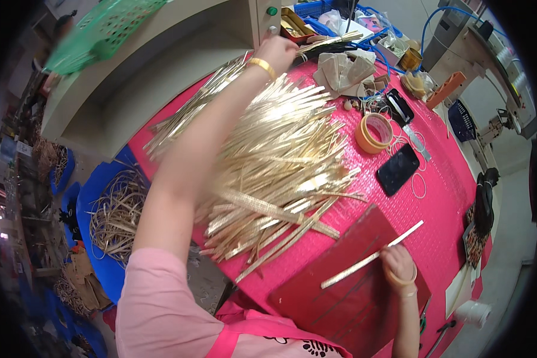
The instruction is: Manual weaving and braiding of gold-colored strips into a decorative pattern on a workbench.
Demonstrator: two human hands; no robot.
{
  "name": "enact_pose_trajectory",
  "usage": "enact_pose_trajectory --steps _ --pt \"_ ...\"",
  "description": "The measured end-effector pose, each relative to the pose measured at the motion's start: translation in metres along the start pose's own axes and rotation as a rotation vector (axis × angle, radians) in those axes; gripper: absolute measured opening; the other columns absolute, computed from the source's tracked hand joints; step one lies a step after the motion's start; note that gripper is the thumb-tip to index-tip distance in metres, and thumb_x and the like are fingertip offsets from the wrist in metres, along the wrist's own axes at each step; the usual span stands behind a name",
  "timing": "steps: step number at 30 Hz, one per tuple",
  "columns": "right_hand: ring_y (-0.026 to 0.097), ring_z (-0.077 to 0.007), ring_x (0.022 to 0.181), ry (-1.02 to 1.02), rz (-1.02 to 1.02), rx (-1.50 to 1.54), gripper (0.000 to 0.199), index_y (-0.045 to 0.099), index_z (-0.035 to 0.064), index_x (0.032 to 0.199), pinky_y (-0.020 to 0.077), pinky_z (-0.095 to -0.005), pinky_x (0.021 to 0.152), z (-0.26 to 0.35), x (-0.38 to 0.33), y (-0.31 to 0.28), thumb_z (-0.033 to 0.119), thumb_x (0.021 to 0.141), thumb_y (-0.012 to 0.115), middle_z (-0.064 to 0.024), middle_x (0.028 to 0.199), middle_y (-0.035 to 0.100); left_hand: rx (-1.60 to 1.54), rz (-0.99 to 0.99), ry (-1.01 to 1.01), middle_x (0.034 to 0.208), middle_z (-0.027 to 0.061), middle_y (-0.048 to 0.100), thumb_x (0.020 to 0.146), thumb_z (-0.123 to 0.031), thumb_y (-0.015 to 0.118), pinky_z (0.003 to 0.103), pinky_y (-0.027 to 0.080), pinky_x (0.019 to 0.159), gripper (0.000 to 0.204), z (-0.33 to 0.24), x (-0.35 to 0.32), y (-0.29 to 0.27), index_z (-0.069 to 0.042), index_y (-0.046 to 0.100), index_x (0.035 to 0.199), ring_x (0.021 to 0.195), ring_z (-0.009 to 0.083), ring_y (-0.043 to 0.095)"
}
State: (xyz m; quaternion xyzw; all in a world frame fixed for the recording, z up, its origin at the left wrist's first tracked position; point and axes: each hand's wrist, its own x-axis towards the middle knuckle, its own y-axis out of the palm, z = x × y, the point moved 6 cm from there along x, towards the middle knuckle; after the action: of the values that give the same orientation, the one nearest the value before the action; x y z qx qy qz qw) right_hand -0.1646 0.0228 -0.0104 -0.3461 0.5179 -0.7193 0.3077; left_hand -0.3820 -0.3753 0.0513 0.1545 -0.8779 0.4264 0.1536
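My right hand (398, 264) pinches a narrow gold strip (352, 269) above a dark red board (340, 298) that has dark lines across it. The strip points from lower left to upper right. My left arm stretches over a large pile of shiny gold strips (280, 137). At the pile's far end, my left hand (278, 51) has its fingers curled beside the grey machine housing, close to more strips (331, 42). What those fingers hold, if anything, is hidden.
A pink-covered table (441, 173) carries a tape roll (373, 132), a black phone (398, 170), rubber bands and crumpled pale material (345, 73). A grey housing (143, 77) with a green button (272, 11) borders the left. A blue bin (95, 191) of strips stands below.
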Motion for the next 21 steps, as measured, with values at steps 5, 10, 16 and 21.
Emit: enact_pose_trajectory --steps 5,10,16,21 --pt "0.054 -0.025 0.068 0.222 -0.039 0.073 0.02 0.048 0.0033 0.077 0.0451 -0.0322 0.058 -0.006 0.001 -0.009 -0.004 0.062 0.058 -0.0133 0.086 0.056 0.122 0.031 -0.283 0.101 0.0112 0.056 0.074 -0.026 0.052 0.037 0.042 0.081 0.02 0.078 0.131 0.113 -0.017 0.063 0.087 0.094 0.0285 0.053" --pt "0.054 -0.0254 0.067 0.305 -0.035 0.072 0.021 0.047 0.0032 0.078 0.0449 -0.0321 0.057 -0.021 -0.002 -0.001 -0.005 0.061 0.057 -0.0128 0.083 0.055 0.22 0.147 -0.226 0.095 0.0156 0.058 0.065 -0.044 0.06 0.03 0.045 0.076 0.048 0.052 0.159 0.155 -0.009 0.059 0.097 0.091 0.0198 0.056" --pt "0.051 -0.0218 0.057 0.244 -0.07 0.022 0.022 0.05 0.0032 0.075 0.0408 -0.0298 0.049 -0.015 -0.005 -0.011 -0.004 0.056 0.058 -0.0116 0.079 0.055 -0.315 -0.168 -0.016 0.068 0.0099 0.06 0.06 -0.024 0.069 0.03 0.045 0.054 0.025 0.074 0.22 0.141 -0.003 0.06 0.071 0.059 0.0195 0.058" --pt "0.051 -0.0229 0.059 0.192 -0.144 -0.023 0.025 0.05 0.0028 0.078 0.041 -0.0309 0.051 -0.005 0.01 -0.037 -0.004 0.055 0.058 -0.0115 0.08 0.055 -1.168 0.23 0.106 0.073 0.0115 0.059 0.077 -0.009 0.053 0.033 0.048 0.057 0.013 -0.012 0.202 0.036 0.002 0.055 0.084 0.063 0.0212 0.058"
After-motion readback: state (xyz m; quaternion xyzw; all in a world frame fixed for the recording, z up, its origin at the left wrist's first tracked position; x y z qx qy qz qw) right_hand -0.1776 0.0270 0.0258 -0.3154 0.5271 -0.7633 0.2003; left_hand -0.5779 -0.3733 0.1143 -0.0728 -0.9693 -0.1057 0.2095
